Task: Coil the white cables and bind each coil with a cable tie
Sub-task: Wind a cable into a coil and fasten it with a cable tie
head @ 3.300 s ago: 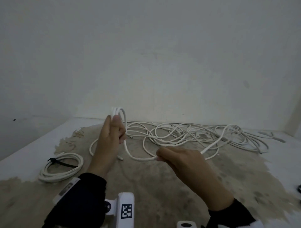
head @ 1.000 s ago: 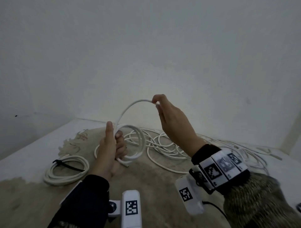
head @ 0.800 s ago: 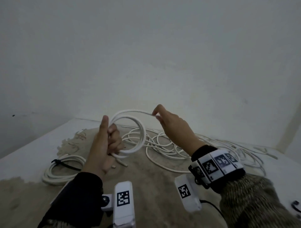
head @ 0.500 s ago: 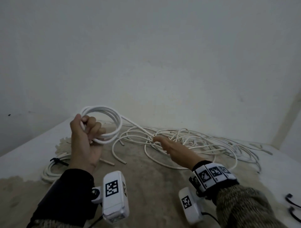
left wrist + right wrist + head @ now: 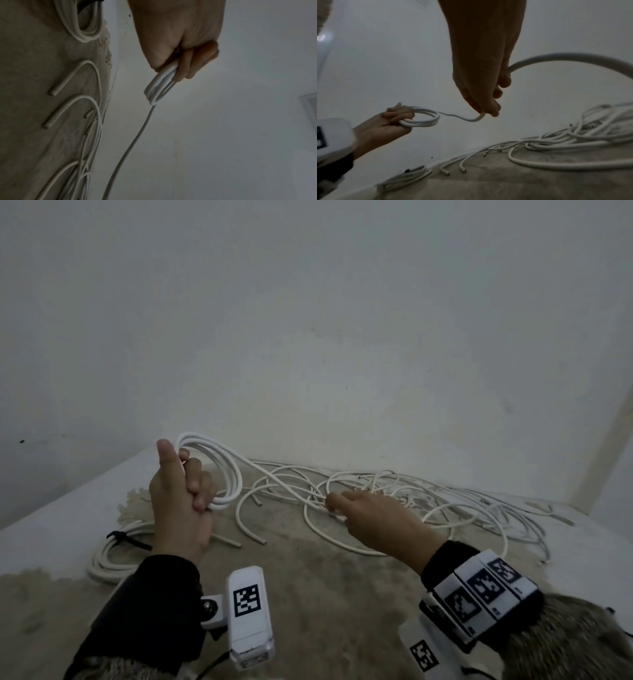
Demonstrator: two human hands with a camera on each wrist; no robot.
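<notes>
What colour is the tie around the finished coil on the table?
Black; the tie shows best in the head view.

cables (image 5: pixel 394 491) white; tie (image 5: pixel 128 542) black, probably; wristband (image 5: pixel 486 594) black-white checked

1. A white desk (image 5: pixel 61 529) with a worn tan patch meets a pale wall.
2. Loose white cables (image 5: pixel 428 498) sprawl toward 1 o'clock.
3. A tied coil (image 5: pixel 109 556), bound by a black cable tie (image 5: pixel 128 542), lies at 9 o'clock.
</notes>
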